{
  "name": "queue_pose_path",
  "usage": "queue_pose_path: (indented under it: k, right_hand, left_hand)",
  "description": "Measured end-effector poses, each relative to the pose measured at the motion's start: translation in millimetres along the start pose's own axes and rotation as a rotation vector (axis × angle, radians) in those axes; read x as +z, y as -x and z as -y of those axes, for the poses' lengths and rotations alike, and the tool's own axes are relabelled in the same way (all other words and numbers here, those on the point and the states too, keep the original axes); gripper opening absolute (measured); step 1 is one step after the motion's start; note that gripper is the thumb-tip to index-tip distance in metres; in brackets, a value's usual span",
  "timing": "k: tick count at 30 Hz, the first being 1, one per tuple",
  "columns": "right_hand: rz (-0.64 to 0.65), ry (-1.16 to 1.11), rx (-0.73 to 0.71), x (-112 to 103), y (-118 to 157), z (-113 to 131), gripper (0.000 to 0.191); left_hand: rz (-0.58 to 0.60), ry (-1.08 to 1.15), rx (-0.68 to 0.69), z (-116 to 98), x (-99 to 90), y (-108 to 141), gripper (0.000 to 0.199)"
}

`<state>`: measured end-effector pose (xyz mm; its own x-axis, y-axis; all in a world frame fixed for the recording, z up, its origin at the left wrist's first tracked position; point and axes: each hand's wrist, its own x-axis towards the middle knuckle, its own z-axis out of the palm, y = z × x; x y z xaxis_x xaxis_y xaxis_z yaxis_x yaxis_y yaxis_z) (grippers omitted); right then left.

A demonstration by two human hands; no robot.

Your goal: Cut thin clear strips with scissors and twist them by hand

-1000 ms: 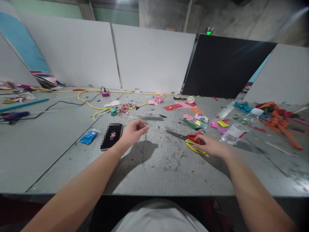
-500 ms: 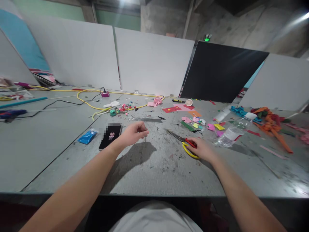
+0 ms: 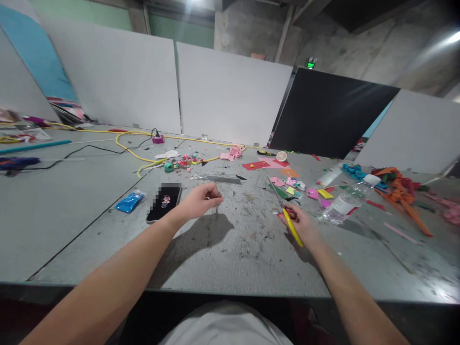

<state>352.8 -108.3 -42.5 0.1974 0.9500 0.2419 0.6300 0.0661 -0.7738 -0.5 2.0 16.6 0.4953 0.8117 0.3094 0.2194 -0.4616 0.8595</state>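
Left hand (image 3: 207, 199) pinches what looks like a thin wire (image 3: 216, 211), though it is too fine and faint to be sure; thumb and fingertips are closed on it, a grip that suits something so slight, and its end points down towards the bench (image 3: 118, 254). Right hand (image 3: 301, 224) holds the scissors (image 3: 293, 227) by the handles, fingers curled around them, so the blades point away from the body, towards the paper scraps (image 3: 276, 181). Whether the blades are parted is hard to tell.

Between the hands lies a stretch of bench marked with specks and stains, which seems to leave both wrists room to turn. Beyond it, the loose wires (image 3: 215, 178) lie crosswise, just past the left fingertips. The phone (image 3: 168, 201) sits close beside the left hand, with the blue packet (image 3: 130, 202) farther left, so that side looks tighter. The bottle (image 3: 339, 208) limits the right hand's outward swing. The bench's near edge passes beneath both forearms.
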Motion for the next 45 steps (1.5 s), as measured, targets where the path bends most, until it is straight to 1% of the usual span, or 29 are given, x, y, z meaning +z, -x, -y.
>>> queue_pose_path:
  k: [2, 3, 5, 7, 10, 13, 17, 22, 27, 30, 36, 41, 45]
  right_hand:
    - [0.019, -0.017, 0.027, 2, 5, 14, 0.054]
    - [0.039, -0.003, 0.01, 3, 10, 23, 0.054]
    - [0.098, 0.063, -0.033, 7, 23, 44, 0.054]
    - [0.145, 0.131, -0.042, 12, 35, 69, 0.054]
    - [0.232, 0.279, -0.051, 17, 45, 105, 0.052]
    - [0.295, 0.388, -0.082, 18, 41, 133, 0.043]
    - [0.332, 0.481, -0.097, 15, 25, 157, 0.039]
    - [0.387, 0.577, -0.073, 16, 18, 172, 0.04]
    - [0.387, 0.619, -0.045, 21, 21, 176, 0.042]
    - [0.385, 0.698, -0.042, 22, 23, 180, 0.042]
    - [0.41, 0.952, -0.078, 22, 23, 199, 0.028]
    - [0.416, 1.036, -0.113, 24, 25, 213, 0.023]
    - [0.422, 1.078, -0.125, 25, 24, 216, 0.022]
  left_hand:
    - [-0.019, 0.005, 0.005, 2, 2.1, 0, 0.026]
    - [-0.027, 0.014, 0.007, 4, 3.3, -1, 0.027]
    - [-0.037, 0.037, 0.014, 7, 5.8, -2, 0.029]
    - [-0.041, 0.052, 0.017, 10, 8.3, -3, 0.032]
    - [-0.054, 0.09, 0.006, 11, 12.2, -3, 0.035]
    - [-0.088, 0.104, -0.035, 9, 16.1, -2, 0.034]
    - [-0.096, 0.119, -0.048, 8, 19.2, -1, 0.032]
    - [-0.11, 0.103, -0.058, 7, 20.1, -2, 0.029]
    - [-0.126, 0.182, -0.109, 3, 21.7, -1, 0.026]
    - [-0.14, 0.193, -0.123, 1, 22.5, 1, 0.023]
    - [-0.161, 0.22, -0.14, 1, 24.6, 2, 0.023]
    - [-0.183, 0.219, -0.136, -4, 24.2, 3, 0.019]
    - [-0.189, 0.202, -0.139, -6, 22.5, 4, 0.019]
